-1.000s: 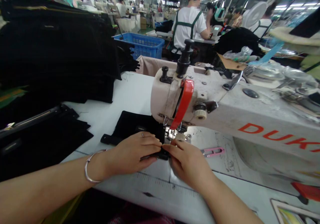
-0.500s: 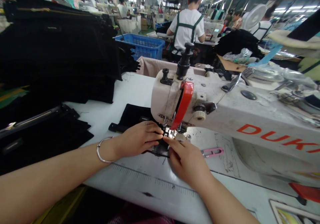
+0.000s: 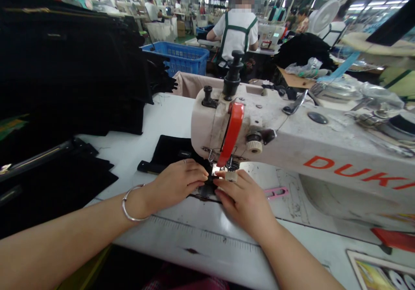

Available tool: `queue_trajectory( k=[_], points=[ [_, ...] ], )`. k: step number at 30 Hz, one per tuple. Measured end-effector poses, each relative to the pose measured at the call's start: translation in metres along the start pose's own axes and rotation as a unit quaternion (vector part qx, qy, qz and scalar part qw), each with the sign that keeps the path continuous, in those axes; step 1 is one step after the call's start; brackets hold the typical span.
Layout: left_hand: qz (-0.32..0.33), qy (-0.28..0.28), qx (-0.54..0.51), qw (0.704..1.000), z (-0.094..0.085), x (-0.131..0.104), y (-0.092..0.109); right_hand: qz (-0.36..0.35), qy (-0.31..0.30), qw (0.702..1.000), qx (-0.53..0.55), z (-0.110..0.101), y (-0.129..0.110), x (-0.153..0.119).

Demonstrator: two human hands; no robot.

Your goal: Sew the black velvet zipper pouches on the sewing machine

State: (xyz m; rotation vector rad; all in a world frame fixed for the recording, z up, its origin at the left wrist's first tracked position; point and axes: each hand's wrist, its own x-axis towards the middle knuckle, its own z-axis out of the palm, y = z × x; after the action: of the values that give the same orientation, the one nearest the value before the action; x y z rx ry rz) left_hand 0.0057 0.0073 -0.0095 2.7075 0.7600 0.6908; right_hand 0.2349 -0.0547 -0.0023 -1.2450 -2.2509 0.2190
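A black fabric piece [image 3: 171, 149] with a small label lies under the head of a white sewing machine [image 3: 279, 138]. My left hand [image 3: 181, 180], with a ring and a silver bracelet, presses and grips this fabric just left of the needle area. My right hand [image 3: 240, 195] is at the right of the presser foot, its fingertips on the fabric's near right edge. The fingertips of both hands are close together. The needle itself is hidden behind the red guard [image 3: 231, 134] and the fingers.
Pink thread snips [image 3: 277, 192] lie right of my right hand. Large stacks of black fabric pieces [image 3: 74, 74] stand at the left. Behind the machine are a blue basket [image 3: 184, 58] and a person in a white shirt [image 3: 238, 33]. A red lever [image 3: 394, 239] is at the right.
My right hand's fingers have moved slightly up beside the presser foot. My left hand stays on the fabric. The whole view has shifted slightly, with the scene now a little further left.
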Motion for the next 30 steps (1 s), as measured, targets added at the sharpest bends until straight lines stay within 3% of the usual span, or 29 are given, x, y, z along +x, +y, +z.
queue_trajectory(
  k=[5, 16, 30],
  points=[
    [-0.004, 0.019, 0.015, 1.0, 0.001, 0.005, 0.008, -0.004, -0.001, 1.0, 0.021, 0.009, -0.001, 0.0],
    [-0.045, 0.027, 0.008, 0.999, 0.003, 0.024, -0.003, 0.018, -0.012, 0.999, -0.024, 0.013, 0.002, 0.005],
    [-0.057, 0.044, 0.011, 0.997, 0.007, 0.022, -0.005, 0.029, -0.006, 0.999, -0.03, 0.018, 0.0, 0.003]
  ],
)
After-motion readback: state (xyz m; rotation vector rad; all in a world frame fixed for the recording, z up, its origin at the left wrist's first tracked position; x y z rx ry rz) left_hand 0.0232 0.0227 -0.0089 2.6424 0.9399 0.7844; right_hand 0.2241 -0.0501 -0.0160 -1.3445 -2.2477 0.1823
